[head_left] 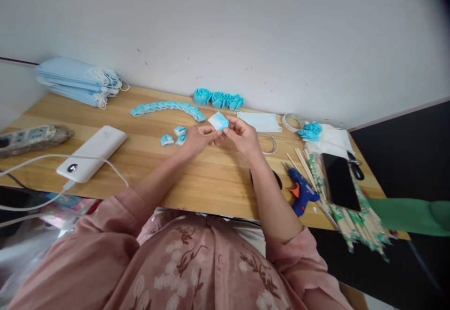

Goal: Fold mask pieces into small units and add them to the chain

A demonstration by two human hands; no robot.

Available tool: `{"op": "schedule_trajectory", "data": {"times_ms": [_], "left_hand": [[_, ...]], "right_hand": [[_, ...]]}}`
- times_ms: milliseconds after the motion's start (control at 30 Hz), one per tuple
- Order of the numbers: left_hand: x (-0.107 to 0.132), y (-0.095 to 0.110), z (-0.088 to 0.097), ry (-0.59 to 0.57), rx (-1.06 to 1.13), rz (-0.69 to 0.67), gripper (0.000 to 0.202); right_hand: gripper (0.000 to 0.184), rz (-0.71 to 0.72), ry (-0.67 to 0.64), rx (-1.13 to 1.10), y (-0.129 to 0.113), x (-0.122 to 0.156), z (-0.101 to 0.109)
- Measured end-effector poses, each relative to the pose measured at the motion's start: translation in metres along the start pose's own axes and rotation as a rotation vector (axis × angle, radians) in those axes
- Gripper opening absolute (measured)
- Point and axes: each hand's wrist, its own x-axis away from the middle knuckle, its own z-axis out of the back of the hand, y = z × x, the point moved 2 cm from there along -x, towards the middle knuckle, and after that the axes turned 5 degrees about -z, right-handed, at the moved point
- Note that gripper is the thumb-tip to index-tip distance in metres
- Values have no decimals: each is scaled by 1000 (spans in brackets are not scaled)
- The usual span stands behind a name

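Between both hands, above the middle of the wooden table, is a small folded blue-and-white piece [218, 121] that looks like mask fabric. My left hand [201, 137] pinches its lower edge with thumb and fingers. On its right side, my right hand [243, 135] grips it the same way. Several small folded blue pieces [167, 139] lie just left of my left hand. Behind them curves a row of overlapping folded blue pieces [168, 107]. Three blue fabric flowers [218, 99] stand against the wall. A flat blue face mask [259, 121] lies behind my right hand.
A stack of masks [77, 79] sits back left, near a white power bank [92, 153] with cable and a power strip [33, 137]. At right are tape rolls [293, 122], a blue glue gun [301, 189], a phone [340, 181] on bundled wooden sticks [362, 228], and another flower [310, 132].
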Motion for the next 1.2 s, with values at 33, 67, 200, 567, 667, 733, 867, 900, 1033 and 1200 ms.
{"op": "schedule_trajectory", "data": {"times_ms": [33, 67, 200, 567, 667, 733, 867, 900, 1033, 1200], "left_hand": [[0, 0, 0, -3, 6, 1, 30], [0, 0, 0, -7, 12, 3, 30], [1, -3, -1, -12, 31, 6, 34], [-9, 1, 12, -1, 73, -44, 24], [-11, 2, 16, 54, 120, -16, 29], [-11, 3, 16, 56, 123, -22, 33], [-11, 3, 14, 50, 84, -116, 33], [-12, 2, 14, 56, 76, -136, 33], [-14, 0, 14, 72, 74, -188, 29], [-13, 1, 12, 83, 10, -220, 18]], "right_hand": [[42, -2, 1, -3, 0, 0, 0], [41, -1, 3, -5, -1, 0, 0], [40, 12, -6, -8, -2, 1, -2], [47, 32, 33, 63, 0, -2, 5], [54, 18, 8, 74, -1, -2, 3], [55, 14, 7, 87, -3, -1, 2], [54, 0, 8, 117, -5, 0, 0], [53, -3, 5, 123, -5, 0, 0], [51, -3, -15, 137, -4, 1, -3], [47, -2, -16, 158, -4, 2, -5]]}}
